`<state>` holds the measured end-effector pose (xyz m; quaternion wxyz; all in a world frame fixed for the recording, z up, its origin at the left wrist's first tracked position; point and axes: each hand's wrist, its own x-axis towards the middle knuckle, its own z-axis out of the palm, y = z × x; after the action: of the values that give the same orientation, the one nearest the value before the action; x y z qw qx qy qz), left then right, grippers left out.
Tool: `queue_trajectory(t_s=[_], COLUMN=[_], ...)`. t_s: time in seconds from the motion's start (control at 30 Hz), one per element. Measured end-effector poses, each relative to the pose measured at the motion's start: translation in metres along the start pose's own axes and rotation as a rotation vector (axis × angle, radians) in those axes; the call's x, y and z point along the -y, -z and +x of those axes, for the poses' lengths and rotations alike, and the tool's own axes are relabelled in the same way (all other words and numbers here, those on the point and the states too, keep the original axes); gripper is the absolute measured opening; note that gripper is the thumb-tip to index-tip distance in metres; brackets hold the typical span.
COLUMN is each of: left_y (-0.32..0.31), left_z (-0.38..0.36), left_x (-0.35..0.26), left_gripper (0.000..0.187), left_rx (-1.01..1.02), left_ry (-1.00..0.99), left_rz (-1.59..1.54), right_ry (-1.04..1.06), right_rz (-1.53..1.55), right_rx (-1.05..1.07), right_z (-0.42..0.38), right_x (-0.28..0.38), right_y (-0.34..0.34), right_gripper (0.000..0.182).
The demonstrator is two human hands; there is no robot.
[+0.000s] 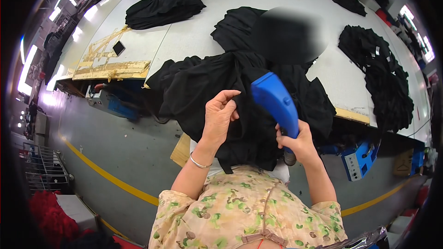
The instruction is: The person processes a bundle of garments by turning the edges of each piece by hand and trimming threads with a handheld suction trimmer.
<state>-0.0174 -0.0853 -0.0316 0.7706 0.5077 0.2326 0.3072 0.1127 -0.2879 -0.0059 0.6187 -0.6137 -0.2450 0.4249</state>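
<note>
In my right hand is the handle of a blue suction nozzle, its wide flat mouth tilted up and left. A dark hose-like end shows below my grip. My left hand hovers at the front of a black garment; its index finger points right and the other fingers curl in. Whatever lies between that thumb and finger is too small or hidden to make out. The garment spreads over the table's front edge and hangs down before me.
Black garment piles lie at the back left and right. A small dark flat object rests near worn tape on the left. Blue machine boxes sit beneath the table. Across the table, a blurred area hides part of the view.
</note>
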Motion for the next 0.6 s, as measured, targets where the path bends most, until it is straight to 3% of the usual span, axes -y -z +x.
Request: queue_trajectory(t_s=[0.17,0.3,0.43,0.53,0.57,0.6], left_y=[0.002,0.011,0.014,0.016,0.004,0.010], left_z=[0.002,0.004,0.007,0.010,0.012,0.015], left_x=[0.001,0.005,0.003,-0.002,-0.006,-0.007], left_gripper=[0.015,0.017,0.019,0.020,0.016,0.014], left_rx=[0.032,0.031,0.074,0.023,-0.031,0.019], left_ry=[0.016,0.043,0.048,-0.017,-0.271,-0.404], left_rz=[-0.090,-0.154,-0.158,0.026,0.200,0.450], right_ry=[-0.094,-0.022,-0.076,-0.015,0.019,0.031], right_rz=[-0.202,0.017,-0.121,0.023,0.044,0.073], right_rx=[0.116,0.031,0.091,0.003,-0.024,-0.027], right_z=[0.001,0.003,0.007,0.006,0.007,0.009], right_x=[0.007,0.001,0.000,-0.004,-0.001,0.002], right_y=[-0.010,-0.010,-0.014,-0.002,0.003,0.008], right_gripper=[0.024,0.026,0.031,0.030,0.029,0.026])
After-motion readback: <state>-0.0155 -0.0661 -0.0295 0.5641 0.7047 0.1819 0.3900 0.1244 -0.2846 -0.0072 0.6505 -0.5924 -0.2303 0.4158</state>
